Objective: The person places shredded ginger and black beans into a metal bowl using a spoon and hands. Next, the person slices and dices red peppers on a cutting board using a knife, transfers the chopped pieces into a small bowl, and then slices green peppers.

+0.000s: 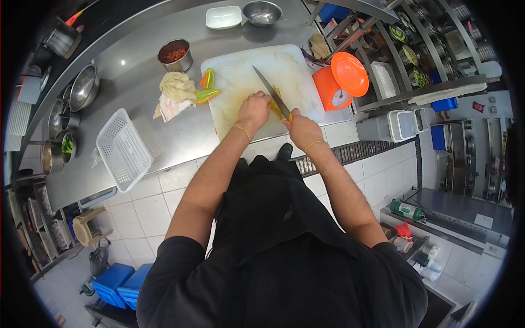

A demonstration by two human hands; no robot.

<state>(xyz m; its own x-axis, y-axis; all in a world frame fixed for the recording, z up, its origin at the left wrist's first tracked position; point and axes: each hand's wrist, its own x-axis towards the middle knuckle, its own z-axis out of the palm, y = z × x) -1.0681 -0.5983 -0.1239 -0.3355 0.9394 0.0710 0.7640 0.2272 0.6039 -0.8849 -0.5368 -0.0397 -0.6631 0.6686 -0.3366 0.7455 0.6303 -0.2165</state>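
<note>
My right hand (304,130) is wrapped round the yellow handle of a kitchen knife (270,90), its blade pointing away across the white cutting board (235,63). Thin yellow strips (276,104), apparently bell pepper, lie along the blade. Just left of the knife, my left hand (255,111) rests on the board with curled fingers; what they press on is hidden. Two green-and-orange bell pepper pieces (207,96) sit at the board's left edge. Beside them is a crumpled cloth (176,90).
Right of the board stands an orange kitchen scale (333,90). A metal pot (175,55) with chopped red pieces, a white dish (223,18) and a steel bowl (262,13) stand behind. A white perforated basket (124,150) is at the left on the steel counter (164,136).
</note>
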